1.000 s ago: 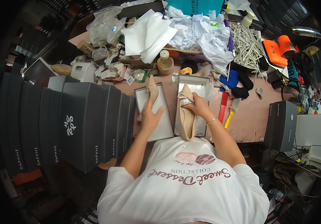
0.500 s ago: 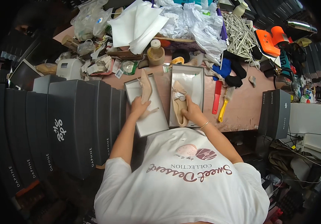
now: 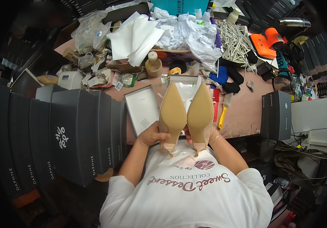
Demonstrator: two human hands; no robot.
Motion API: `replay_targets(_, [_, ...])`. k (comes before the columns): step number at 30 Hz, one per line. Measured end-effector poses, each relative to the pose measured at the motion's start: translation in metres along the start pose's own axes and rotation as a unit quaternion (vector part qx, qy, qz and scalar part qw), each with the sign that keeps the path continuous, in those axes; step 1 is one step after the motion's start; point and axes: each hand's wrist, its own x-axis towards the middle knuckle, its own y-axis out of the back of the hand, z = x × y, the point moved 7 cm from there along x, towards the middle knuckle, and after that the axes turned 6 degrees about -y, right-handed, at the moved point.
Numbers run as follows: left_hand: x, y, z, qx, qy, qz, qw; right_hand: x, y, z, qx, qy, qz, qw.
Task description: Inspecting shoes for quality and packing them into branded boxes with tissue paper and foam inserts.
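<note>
Near the lower middle of the frame, the left hand (image 3: pixel 152 133) is closed around the heel end of the left shoe (image 3: pixel 172 114), and the right hand (image 3: pixel 205 136), mostly hidden behind the right shoe (image 3: pixel 200 113), looks wrapped round that one's heel end too. Both beige pumps are held up side by side, soles to the camera, toes pointing up-frame, stiletto tips down toward the shirt; the two shoes touch or nearly touch along their inner edges. Step in hand, by my read: checking the pair's soles, matched up together. Just behind them, centre frame, the open box (image 3: pixel 186 84) with white paper lining sits on the table (image 3: pixel 243 114), its lid (image 3: pixel 142 113) lying inside-up just left of it. The next move would call for turning the shoes over and nesting them heel to toe to fit the box. A yellow brush (image 3: pixel 224 111) lies right of the box. Grey boxes (image 3: pixel 83 133) are stacked at the left, another dark box (image 3: pixel 276 114) stands right. Further up: bottle (image 3: pixel 154 65), white paper sheets (image 3: pixel 138 36), crumpled plastic (image 3: pixel 194 30), sticks (image 3: pixel 235 41).
</note>
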Motion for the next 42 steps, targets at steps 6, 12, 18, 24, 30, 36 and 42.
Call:
replay_targets(6, [-0.005,-0.012,-0.005,-0.018,0.010,0.007,1.000,0.003,0.000,0.013,0.104,-0.014,-0.054,0.993])
replay_targets(12, [-0.005,-0.023,-0.004,-0.033,0.023,0.014,0.999,0.001,-0.001,0.021,0.163,-0.037,-0.081,0.983])
replay_targets(18, [0.003,-0.033,0.004,-0.070,0.015,0.038,0.997,-0.001,-0.001,0.011,0.174,-0.036,-0.128,0.976])
replay_targets(24, [0.012,-0.020,0.008,-0.127,-0.004,0.163,0.978,0.007,0.023,-0.018,0.097,0.010,-0.008,0.995])
replay_targets(30, [-0.013,-0.004,0.030,-0.006,-0.006,0.167,0.986,-0.037,0.074,-0.102,-0.409,0.292,0.393,0.770])
replay_targets(36, [-0.018,-0.019,-0.012,-0.062,0.033,0.184,0.980,0.009,-0.044,-0.061,-0.311,0.200,0.114,0.922])
replay_targets(42, [0.029,-0.012,-0.009,-0.187,0.021,0.161,0.969,0.020,-0.036,-0.079,-0.492,0.104,0.100,0.859])
